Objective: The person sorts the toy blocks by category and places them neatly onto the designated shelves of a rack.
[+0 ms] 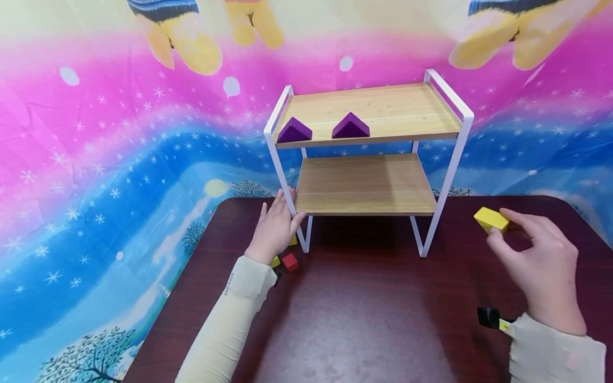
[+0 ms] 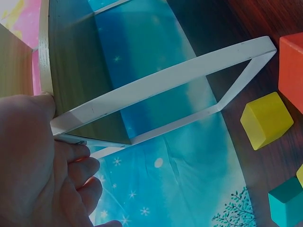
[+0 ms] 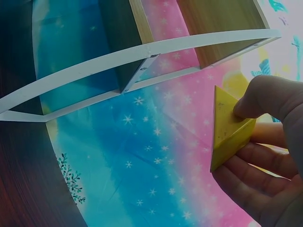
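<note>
A two-tier shelf rack (image 1: 373, 175) with wooden boards and a white metal frame stands on the table. My left hand (image 1: 274, 233) holds its left front post near the lower board, the thumb in front and the fingers along the outer side. To the right of the rack, my right hand (image 1: 541, 255) pinches a yellow triangular block (image 3: 229, 130) between thumb and fingers, raised above the table and apart from the rack. Two purple triangular blocks, one at the left end (image 1: 294, 131) and one near the middle (image 1: 351, 126), sit along the upper board's front edge.
Beside the rack's left foot lie a red block (image 1: 289, 261), a yellow block (image 2: 266, 120) and a teal block (image 2: 286, 203) on the dark table (image 1: 364, 319). A printed cloth (image 1: 119, 159) hangs behind the table and along its left side.
</note>
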A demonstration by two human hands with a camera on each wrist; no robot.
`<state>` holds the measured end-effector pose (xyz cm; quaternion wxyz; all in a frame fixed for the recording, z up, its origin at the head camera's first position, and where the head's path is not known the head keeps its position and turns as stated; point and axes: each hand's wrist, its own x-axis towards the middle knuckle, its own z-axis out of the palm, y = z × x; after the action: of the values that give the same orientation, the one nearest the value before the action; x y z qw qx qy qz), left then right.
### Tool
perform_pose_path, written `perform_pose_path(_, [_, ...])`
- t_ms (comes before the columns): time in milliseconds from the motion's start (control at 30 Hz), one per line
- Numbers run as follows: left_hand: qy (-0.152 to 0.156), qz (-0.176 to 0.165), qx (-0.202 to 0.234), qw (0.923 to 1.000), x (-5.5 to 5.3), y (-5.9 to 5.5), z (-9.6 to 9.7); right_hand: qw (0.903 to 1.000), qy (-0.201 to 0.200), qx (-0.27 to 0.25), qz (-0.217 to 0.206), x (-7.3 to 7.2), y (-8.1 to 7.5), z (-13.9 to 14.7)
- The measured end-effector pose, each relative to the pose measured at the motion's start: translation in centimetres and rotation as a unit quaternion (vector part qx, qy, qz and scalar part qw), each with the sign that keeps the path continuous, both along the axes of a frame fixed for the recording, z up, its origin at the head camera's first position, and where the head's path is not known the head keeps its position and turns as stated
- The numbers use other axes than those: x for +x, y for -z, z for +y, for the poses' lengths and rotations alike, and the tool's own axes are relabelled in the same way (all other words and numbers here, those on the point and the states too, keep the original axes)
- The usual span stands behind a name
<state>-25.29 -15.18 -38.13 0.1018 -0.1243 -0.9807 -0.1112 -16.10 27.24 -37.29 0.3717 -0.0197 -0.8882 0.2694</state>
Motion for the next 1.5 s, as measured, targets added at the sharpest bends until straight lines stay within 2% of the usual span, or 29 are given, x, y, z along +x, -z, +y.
perform_pose_path(767, [0.001,0.006,0.003,1.0000,-0.1,0.3,0.0,0.9997,-0.018,0.002,0.014,0.0,-0.2,-1.1])
perform_pose_path(1000, [0.002,0.012,0.004,0.9999,-0.1,0.5,-0.1,0.9988,-0.041,-0.010,0.024,0.0,-0.2,-1.4])
perform_pose_path(1500, [-0.002,0.005,0.007,1.0000,-0.2,0.4,-0.1,0.9972,-0.069,0.002,0.027,-0.3,-0.3,-2.4])
